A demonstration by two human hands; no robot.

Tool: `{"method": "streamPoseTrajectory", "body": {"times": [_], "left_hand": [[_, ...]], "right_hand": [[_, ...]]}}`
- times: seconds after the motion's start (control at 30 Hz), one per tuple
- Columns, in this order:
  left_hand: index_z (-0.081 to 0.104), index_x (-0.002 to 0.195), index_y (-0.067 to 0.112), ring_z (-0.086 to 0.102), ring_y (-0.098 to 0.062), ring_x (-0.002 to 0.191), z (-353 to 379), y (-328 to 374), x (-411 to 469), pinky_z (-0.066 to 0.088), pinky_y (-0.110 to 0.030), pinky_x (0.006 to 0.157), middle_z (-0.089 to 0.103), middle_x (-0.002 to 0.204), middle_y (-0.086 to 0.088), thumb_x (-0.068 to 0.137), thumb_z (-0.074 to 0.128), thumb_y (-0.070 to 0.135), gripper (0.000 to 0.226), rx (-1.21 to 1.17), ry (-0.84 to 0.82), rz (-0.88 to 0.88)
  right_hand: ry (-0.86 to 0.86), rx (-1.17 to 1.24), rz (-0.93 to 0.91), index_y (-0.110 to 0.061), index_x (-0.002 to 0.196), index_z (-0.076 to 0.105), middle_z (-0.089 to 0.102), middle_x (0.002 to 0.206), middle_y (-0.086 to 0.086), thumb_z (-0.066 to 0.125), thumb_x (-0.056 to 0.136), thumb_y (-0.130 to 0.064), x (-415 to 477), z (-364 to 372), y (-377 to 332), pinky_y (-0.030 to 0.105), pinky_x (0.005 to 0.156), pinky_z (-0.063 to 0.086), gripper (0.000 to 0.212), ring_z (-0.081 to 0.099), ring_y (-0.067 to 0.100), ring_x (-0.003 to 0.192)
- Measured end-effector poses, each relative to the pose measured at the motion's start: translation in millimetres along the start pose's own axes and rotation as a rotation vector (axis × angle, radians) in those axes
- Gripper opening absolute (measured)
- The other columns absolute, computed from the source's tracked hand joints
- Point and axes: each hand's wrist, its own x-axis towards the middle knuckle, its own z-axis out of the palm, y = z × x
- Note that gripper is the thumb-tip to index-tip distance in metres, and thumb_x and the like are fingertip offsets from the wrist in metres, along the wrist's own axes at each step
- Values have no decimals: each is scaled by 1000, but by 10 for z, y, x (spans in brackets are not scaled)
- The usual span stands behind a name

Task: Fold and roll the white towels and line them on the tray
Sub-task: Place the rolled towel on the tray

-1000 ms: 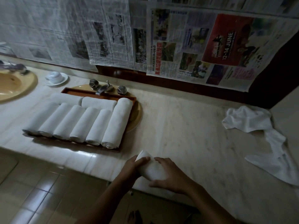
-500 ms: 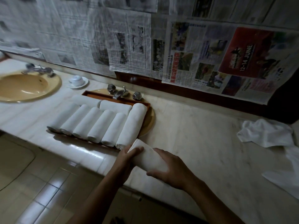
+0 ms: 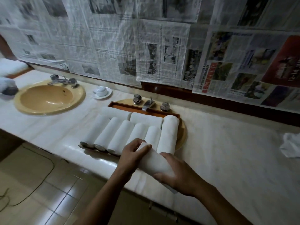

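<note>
Fingers (image 3: 137, 143) of the left hand (image 3: 129, 155) were curled round the far end of a rolled white towel (image 3: 152, 163), and the near end was gripped from the right by the right hand (image 3: 177, 174), thumb on top. The roll was held at a slant over the near edge of the marble counter (image 3: 227, 151), just in front of the wooden tray (image 3: 146, 109). Whether it touched the rolls behind it could not be told.

Six rolled towels (image 3: 123, 135) were lined side by side on the tray, ends toward the viewer. The rightmost roll (image 3: 168, 133) was longer and reached almost to the back rim. Two more rolls (image 3: 146, 118) were laid crosswise behind the row. The tray was set across a tan basin (image 3: 183, 135), whose rim showed at the right, with a metal tap (image 3: 148, 103) and two knobs just behind it.

A second tan basin (image 3: 78, 101) with its own tap (image 3: 62, 81) was seen at the left, and a white cup on a saucer (image 3: 101, 92) stood between the two basins. An unfolded white towel (image 3: 290, 146) was left crumpled at the right edge, well apart from the tray. Newspaper sheets (image 3: 113, 38) were stuck over the wall behind.
</note>
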Motion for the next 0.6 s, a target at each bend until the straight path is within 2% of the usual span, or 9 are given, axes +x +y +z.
{"method": "streamPoseTrajectory", "body": {"times": [0.13, 0.2, 0.33, 0.47, 0.6], "left_hand": [[70, 85, 14, 68, -17, 82, -473, 91, 227, 52, -27, 66, 71, 87, -8, 90, 74, 27, 14, 13, 73, -3], [70, 87, 10, 66, -12, 77, -704, 126, 322, 51, -24, 63, 70, 87, -11, 91, 74, 26, 17, -11, 80, 4], [70, 90, 8, 63, -15, 84, -1106, 140, 526, 49, -32, 74, 69, 92, -11, 96, 68, 31, 24, -43, 72, 24], [72, 107, 24, 65, -5, 98, -1486, 67, 757, 51, -33, 87, 71, 100, 10, 104, 52, 39, 24, -90, 146, -20], [65, 113, 34, 66, -10, 105, -1913, -154, 959, 53, -37, 91, 70, 110, 9, 96, 56, 55, 28, 53, 183, -23]], "right_hand": [[22, -111, 5, -51, 148, 22, 40, 146, -23, 64, 74, -80, 394, 190, -392, 34, 102, 50, 89, 49, 5, 124], [42, -177, 4, -53, 149, 17, 39, 151, -22, 62, 71, -85, 574, 324, -560, 36, 104, 49, 95, 50, 8, 128], [86, -164, 7, -54, 148, 21, 44, 147, -23, 57, 78, -84, 921, 494, -765, 34, 101, 49, 84, 51, 6, 124], [96, -106, 23, -51, 147, 30, 45, 140, -24, 59, 80, -82, 1221, 565, -881, 32, 102, 45, 80, 49, 2, 121], [130, -78, 50, -46, 147, 32, 46, 138, -19, 60, 81, -79, 1635, 591, -852, 35, 100, 48, 78, 50, 4, 118]]}}
